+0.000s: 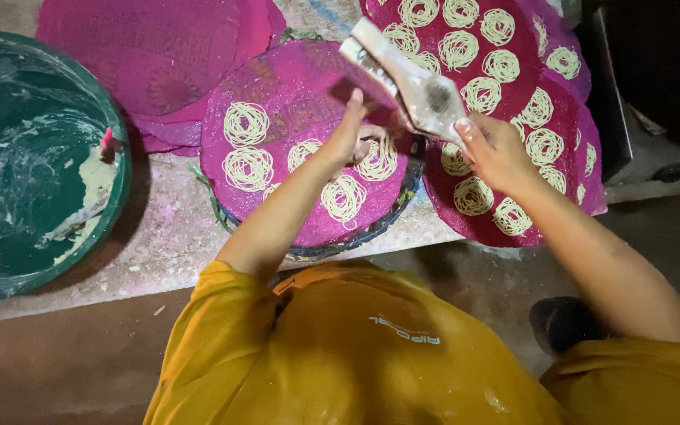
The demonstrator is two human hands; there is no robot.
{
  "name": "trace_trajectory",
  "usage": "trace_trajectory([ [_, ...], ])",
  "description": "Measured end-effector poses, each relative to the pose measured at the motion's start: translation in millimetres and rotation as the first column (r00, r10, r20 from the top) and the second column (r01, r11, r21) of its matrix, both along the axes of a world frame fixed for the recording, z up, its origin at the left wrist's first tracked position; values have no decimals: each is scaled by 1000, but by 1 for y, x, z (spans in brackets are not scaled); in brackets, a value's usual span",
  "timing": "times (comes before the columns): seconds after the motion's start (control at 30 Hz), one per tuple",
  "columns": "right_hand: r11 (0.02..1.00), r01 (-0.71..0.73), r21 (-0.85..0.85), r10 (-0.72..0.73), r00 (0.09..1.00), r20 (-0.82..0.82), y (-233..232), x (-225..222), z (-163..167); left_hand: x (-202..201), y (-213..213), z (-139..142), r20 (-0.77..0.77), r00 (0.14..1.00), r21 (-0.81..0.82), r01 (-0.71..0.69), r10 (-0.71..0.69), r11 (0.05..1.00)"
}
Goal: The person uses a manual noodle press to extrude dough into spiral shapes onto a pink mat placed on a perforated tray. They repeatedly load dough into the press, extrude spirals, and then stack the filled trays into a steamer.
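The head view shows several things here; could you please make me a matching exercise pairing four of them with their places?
Things:
1. press
2. tub
3. noodle coil
4. left hand

Places:
A. far left, smeared with pale dough
B. lying on a round pink mat
C. held up over the mats, its right handle in the right hand
D. raised at the press's lower left side

Pairs: 1-C, 2-A, 3-B, 4-D

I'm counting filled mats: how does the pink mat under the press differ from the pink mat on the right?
The centre mat holds a few noodle coils with bare space left; the right mat is packed with coils. The left hand and the press hang over the centre mat, not the right one. Both are round and pink.
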State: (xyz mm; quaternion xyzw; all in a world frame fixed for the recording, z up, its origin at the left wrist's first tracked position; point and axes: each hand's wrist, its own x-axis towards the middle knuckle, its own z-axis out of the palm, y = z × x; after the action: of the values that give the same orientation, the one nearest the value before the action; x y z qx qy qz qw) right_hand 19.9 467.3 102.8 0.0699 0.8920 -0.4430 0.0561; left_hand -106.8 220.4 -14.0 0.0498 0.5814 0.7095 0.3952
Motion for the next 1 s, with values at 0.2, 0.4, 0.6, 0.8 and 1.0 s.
trace_trajectory([
  [0.2,957,87,-277,-112,991,-73,9,8,-26,29,-31,17,-733,403,-663,-240,-549,709],
  [0.4,930,-17,-368,-83,964,-254,0,55,-51,77,-79,50,-918,141,-397,-278,-371,875],
  [0.6,803,-44,-594,-152,949,-276,-21,94,-70,140,-104,46,-856,182,-514,-212,-483,831],
  [0.8,765,-25,-643,-188,947,-261,-28,103,-74,149,-97,32,-846,82,-525,-300,-527,797],
  [1.0,756,-51,-653,-196,934,-300,-21,111,-81,149,-107,39,-877,194,-480,-297,-440,826],
])
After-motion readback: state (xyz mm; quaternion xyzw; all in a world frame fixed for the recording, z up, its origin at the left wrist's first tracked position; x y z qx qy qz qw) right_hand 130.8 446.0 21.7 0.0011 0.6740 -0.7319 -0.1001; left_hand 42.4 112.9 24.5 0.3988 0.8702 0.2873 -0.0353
